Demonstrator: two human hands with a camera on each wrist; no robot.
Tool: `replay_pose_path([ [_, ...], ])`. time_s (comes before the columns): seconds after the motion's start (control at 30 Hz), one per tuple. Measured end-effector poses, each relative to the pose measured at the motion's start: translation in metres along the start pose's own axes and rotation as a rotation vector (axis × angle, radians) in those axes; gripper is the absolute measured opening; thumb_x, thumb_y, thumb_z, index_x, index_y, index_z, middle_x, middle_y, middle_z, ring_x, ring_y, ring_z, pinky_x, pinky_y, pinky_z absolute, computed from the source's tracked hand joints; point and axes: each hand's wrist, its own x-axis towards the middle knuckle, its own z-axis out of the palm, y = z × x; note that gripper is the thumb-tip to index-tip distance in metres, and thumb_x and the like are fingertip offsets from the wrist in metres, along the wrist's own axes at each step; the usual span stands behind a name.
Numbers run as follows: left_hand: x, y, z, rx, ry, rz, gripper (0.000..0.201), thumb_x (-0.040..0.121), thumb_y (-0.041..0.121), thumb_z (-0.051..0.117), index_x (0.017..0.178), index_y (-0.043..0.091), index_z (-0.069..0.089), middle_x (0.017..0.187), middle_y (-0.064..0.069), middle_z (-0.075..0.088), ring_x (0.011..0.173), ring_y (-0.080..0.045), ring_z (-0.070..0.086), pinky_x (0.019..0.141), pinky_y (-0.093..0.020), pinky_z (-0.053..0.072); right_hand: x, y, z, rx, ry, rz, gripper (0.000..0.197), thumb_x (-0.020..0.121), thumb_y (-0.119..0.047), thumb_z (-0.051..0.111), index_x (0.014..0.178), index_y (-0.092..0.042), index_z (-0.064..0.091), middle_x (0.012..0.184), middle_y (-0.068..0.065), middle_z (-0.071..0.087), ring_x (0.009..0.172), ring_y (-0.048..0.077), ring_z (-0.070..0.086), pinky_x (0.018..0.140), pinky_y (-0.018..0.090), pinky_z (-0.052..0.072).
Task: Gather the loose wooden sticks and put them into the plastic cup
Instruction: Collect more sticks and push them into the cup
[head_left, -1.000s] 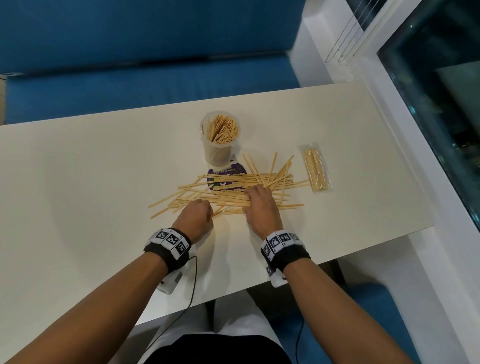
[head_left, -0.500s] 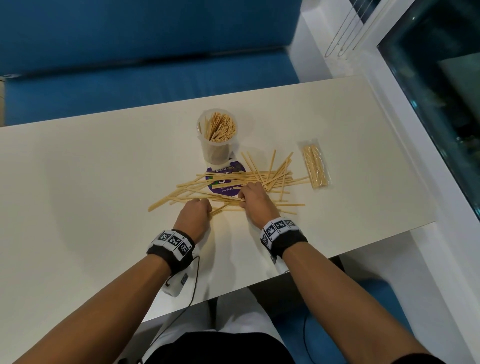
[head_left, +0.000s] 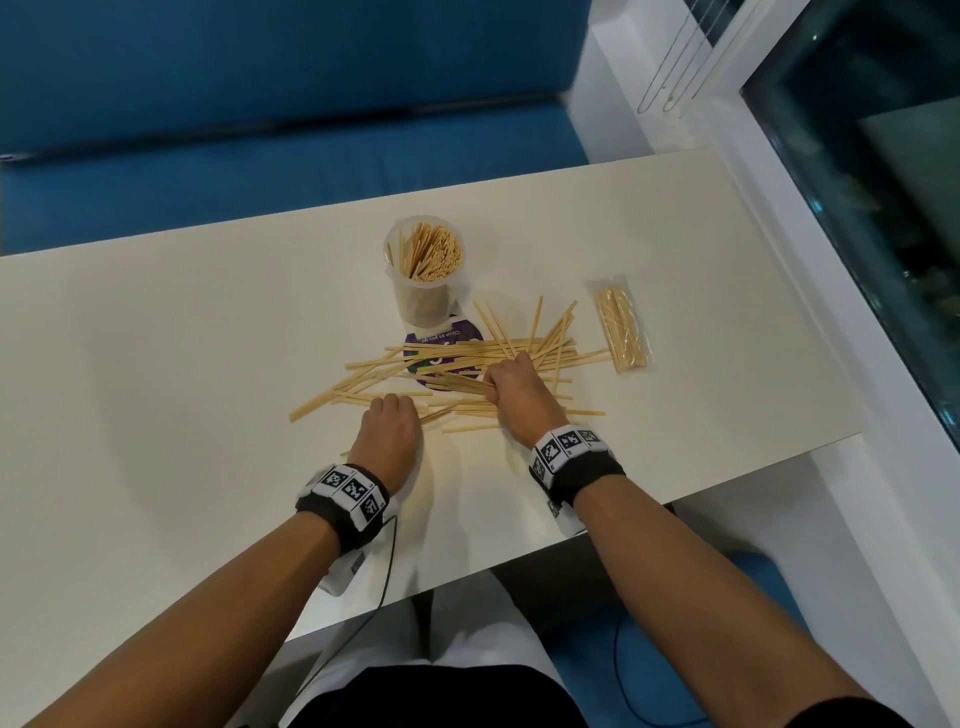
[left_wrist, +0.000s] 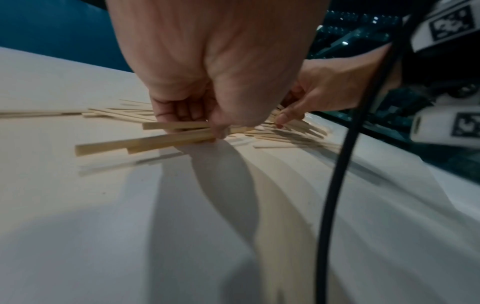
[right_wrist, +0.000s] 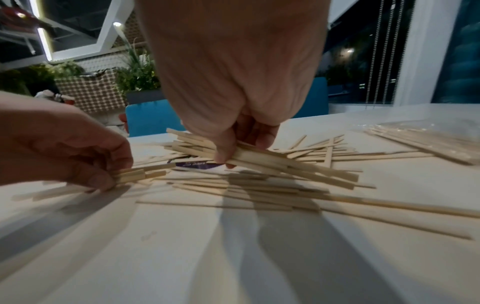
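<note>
Sticks: thin flat pale wooden sticks (head_left: 467, 364), judged light, stiff, slippery; best pinched mid-length.
Right hand (head_left: 511, 395): clamped on a bundle.
Left hand (head_left: 389, 426): pinching a few sticks.
Cup: clear plastic cup (head_left: 423, 280) beyond both hands.

Left hand (head_left: 388, 427): palm down, low over the table, fingers (left_wrist: 179, 112) curled under, thumb pinching a few wooden sticks (left_wrist: 145, 142). Right hand (head_left: 514, 397): just beside, slightly farther forward, fingers (right_wrist: 262, 133) and thumb curled round a bundle of sticks (right_wrist: 272, 162), raised off the surface. Both forearms bare, extended forward, roughly parallel, a marker-tagged black band on each wrist.
</note>
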Motion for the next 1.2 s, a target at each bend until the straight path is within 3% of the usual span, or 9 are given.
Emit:
replay_pose_path([
  [0.23,0.008,-0.008,-0.027,-0.512,0.193,-0.091,0.021,0.099,-0.001,0.051,0.111,0.002,0.068,0.101,-0.011,0.053,0.09,-0.023,0.049,0.083,-0.027,0.037,-0.004,-0.011,-0.027,0.507,0.211,0.163,0.02,0.099,-0.012,0.067,0.114,-0.019,0.077,0.097,0.004,0.059,0.087,0.002,0.048,0.08,0.01,0.038],
  [0.37,0.013,-0.01,-0.04,-0.831,0.121,-0.284,0.018,0.106,0.016,0.041,0.104,0.014,0.059,0.096,-0.001,0.062,0.087,-0.018,0.055,0.078,-0.031,0.04,-0.011,-0.035,-0.039,0.713,0.273,0.179,0.024,0.093,-0.016,0.075,0.117,-0.015,0.078,0.094,-0.001,0.073,0.084,0.009,0.064,0.075,0.015,0.049],
  [0.53,0.018,-0.006,-0.063,-1.654,0.122,-0.446,0.028,0.095,0.043,0.056,0.089,0.017,0.052,0.069,0.004,0.037,0.06,-0.011,0.033,0.057,-0.026,0.027,-0.013,-0.074,-0.026,0.924,0.224,0.248,0.022,0.089,-0.017,0.079,0.111,-0.015,0.082,0.092,-0.002,0.079,0.08,0.008,0.068,0.071,0.014,0.048],
  [0.67,0.018,-0.003,-0.071,-1.496,0.121,-0.201,0.054,0.085,0.061,0.07,0.089,0.009,0.053,0.076,-0.009,0.048,0.064,-0.018,0.041,0.058,-0.027,0.033,-0.009,-0.104,-0.021,1.055,0.157,0.294,0.007,0.091,-0.015,0.077,0.096,-0.015,0.083,0.077,-0.012,0.076,0.074,0.004,0.069,0.07,0.019,0.054],
  [0.73,0.019,-0.006,-0.064,-1.328,0.175,-0.239,0.053,0.087,0.06,0.068,0.105,0.011,0.058,0.094,-0.004,0.067,0.081,-0.016,0.065,0.07,-0.029,0.051,-0.003,-0.116,-0.02,1.052,0.142,0.325,0.011,0.092,-0.008,0.072,0.094,-0.01,0.083,0.082,0.001,0.078,0.081,0.017,0.075,0.075,0.032,0.062],
  [0.83,0.016,-0.008,-0.057,-1.173,0.217,-0.203,0.05,0.098,0.062,0.051,0.118,0.017,0.059,0.104,-0.005,0.073,0.091,-0.015,0.07,0.079,-0.039,0.057,0.003,-0.125,-0.016,0.991,0.134,0.338,0.016,0.09,-0.005,0.067,0.086,-0.007,0.082,0.078,0.011,0.077,0.08,0.031,0.075,0.079,0.053,0.061],
  [0.93,0.013,-0.007,-0.055,-1.188,0.229,-0.238,0.046,0.107,0.05,0.039,0.113,0.007,0.054,0.09,-0.009,0.067,0.069,-0.013,0.062,0.059,-0.031,0.051,0.004,-0.131,-0.015,0.992,0.128,0.329,0.015,0.093,-0.007,0.069,0.096,-0.008,0.083,0.094,0.006,0.08,0.088,0.025,0.076,0.086,0.049,0.061],
  [1.03,0.013,-0.009,-0.052,-1.241,0.241,-0.257,0.046,0.109,0.044,0.035,0.116,0.006,0.059,0.102,-0.006,0.071,0.09,-0.014,0.069,0.072,-0.02,0.053,0.003,-0.138,-0.013,1.017,0.163,0.344,0.016,0.093,-0.008,0.073,0.106,-0.007,0.082,0.115,-0.003,0.078,0.101,0.016,0.074,0.095,0.041,0.06],
  [1.2,0.015,-0.016,-0.046,-1.269,0.258,-0.294,0.036,0.108,0.046,0.035,0.105,0.018,0.057,0.105,-0.008,0.072,0.098,-0.023,0.071,0.086,-0.039,0.057,-0.005,-0.136,-0.017,1.1,0.18,0.391,0.021,0.087,-0.003,0.078,0.107,-0.006,0.08,0.103,0.005,0.08,0.092,0.019,0.077,0.087,0.034,0.063],
])
